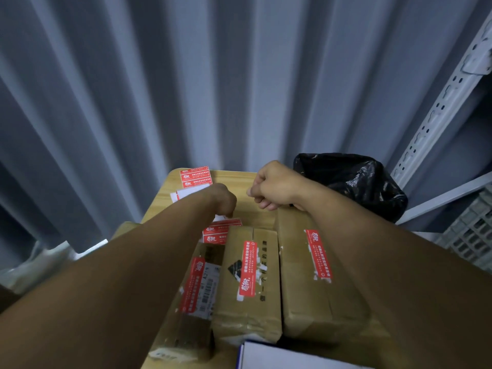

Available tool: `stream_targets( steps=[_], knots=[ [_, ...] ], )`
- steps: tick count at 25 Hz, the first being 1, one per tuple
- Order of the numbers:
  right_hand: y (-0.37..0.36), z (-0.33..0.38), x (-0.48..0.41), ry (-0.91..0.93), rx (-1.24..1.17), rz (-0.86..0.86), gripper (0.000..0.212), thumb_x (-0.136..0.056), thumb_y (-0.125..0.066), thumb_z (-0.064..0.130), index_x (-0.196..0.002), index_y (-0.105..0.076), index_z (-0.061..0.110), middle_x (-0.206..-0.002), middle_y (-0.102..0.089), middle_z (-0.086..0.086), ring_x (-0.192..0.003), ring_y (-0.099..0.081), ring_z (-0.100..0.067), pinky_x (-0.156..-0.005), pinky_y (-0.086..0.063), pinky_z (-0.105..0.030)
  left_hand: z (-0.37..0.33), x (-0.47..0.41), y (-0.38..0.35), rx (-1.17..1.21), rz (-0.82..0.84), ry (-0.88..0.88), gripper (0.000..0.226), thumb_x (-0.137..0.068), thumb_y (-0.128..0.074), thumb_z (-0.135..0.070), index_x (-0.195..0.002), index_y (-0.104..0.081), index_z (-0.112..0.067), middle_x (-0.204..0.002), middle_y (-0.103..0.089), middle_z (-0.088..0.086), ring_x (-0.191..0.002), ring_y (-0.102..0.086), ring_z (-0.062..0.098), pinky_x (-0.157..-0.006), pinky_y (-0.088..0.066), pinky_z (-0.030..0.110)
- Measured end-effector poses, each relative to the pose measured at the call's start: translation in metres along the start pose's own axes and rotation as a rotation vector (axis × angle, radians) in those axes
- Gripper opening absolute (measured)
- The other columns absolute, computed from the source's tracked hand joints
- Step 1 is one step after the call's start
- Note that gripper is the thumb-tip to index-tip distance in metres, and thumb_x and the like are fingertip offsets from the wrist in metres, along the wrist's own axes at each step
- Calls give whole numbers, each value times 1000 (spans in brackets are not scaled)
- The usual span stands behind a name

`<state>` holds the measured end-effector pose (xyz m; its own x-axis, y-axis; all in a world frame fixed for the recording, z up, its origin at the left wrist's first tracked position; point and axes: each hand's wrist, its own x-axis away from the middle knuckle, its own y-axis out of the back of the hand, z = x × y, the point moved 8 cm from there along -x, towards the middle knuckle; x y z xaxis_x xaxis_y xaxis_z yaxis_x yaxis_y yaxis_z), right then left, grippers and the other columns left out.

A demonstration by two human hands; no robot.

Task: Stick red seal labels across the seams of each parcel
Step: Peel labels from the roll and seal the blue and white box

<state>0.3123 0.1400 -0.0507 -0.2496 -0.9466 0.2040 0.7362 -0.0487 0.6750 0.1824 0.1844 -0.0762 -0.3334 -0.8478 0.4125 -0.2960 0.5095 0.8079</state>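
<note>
Three parcels (239, 315) lay side by side on the worktop (165, 201), each with a red seal label (247, 270) across its seam. My right hand (271, 187) hovered over their far end, fingers (266, 205) curled, nothing visible in them. My left hand (223, 201) hung over a label sheet (218, 231); grip not determinable.

The left hand (222, 199), at the centre of the frame, shows only its back. Its fingers are hidden, and whether they pinch the label sheet (218, 231) just below it cannot be told. The left forearm (119, 275) covers the left side of the left parcel (202, 283). The right forearm (386, 262) covers the right edge of the right parcel (298, 288) and part of the black bag (354, 177). The white box (279, 355) is cut off by the bottom edge. The print on the red labels (247, 270) is too small to read.
</note>
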Motion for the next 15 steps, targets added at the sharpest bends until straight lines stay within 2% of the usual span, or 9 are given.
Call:
stream_targets(
  steps=[2,4,5,6,8,10,12,15],
  knots=[
    [-5,-2,1,-13,-19,15,24,-91,-69,17,-101,-66,-5,-94,-73,-22,-73,-69,-23,-81,-60,-47,3,4,-5,32,-1,8,28,-94,-64,-9,-120,-56,-3,-112,-58,17,-109,-59,35,-90,-51,38],
    [-7,-5,4,-16,-15,18,24,-92,-68,14,-102,-66,-7,-95,-73,-24,-73,-67,-23,-82,-59,-46,6,5,-3,99,-54,16,14,-94,-62,-5,-102,-52,1,-92,-53,13,-85,-57,28,-73,-55,33],
    [-7,-6,5,-10,-20,14,23,-92,-68,12,-102,-66,-8,-94,-73,-24,-74,-66,-24,-82,-59,-46,8,5,0,163,-89,28,8,-94,-60,-2,-98,-54,2,-87,-53,13,-76,-55,25,-63,-51,31],
    [-6,-6,6,-1,-30,5,21,-92,-67,9,-101,-66,-9,-91,-73,-24,-74,-66,-25,-83,-59,-47,9,8,4,235,-132,23,7,-94,-57,1,-101,-56,2,-88,-55,13,-71,-52,23,-59,-47,30],
    [0,-3,10,27,-34,-36,14,-90,-67,6,-96,-68,-5,-87,-73,-19,-77,-69,-28,-84,-59,-49,9,10,11,438,-183,-20,29,-95,-52,4,-124,-55,-1,-101,-57,12,-77,-52,20,-67,-46,30],
    [8,0,15,51,-11,-110,6,-86,-70,7,-91,-69,4,-85,-72,-12,-86,-71,-29,-85,-59,-48,6,17,18,617,-223,-99,50,-93,-52,9,-139,-47,-8,-115,-57,9,-88,-57,21,-72,-52,32],
    [15,2,21,52,-50,-172,9,-84,-72,8,-92,-68,8,-87,-70,-9,-91,-69,-27,-88,-58,-47,5,28,25,764,-249,-173,61,-89,-54,14,-143,-44,-12,-126,-57,8,-96,-61,23,-80,-58,37],
    [18,4,34,40,-203,-201,13,-86,-69,3,-98,-65,7,-97,-72,-15,-96,-71,-30,-88,-58,-48,7,42,33,874,-259,-207,66,-87,-62,13,-145,-42,-14,-137,-56,7,-109,-62,27,-90,-56,39]
  ],
)
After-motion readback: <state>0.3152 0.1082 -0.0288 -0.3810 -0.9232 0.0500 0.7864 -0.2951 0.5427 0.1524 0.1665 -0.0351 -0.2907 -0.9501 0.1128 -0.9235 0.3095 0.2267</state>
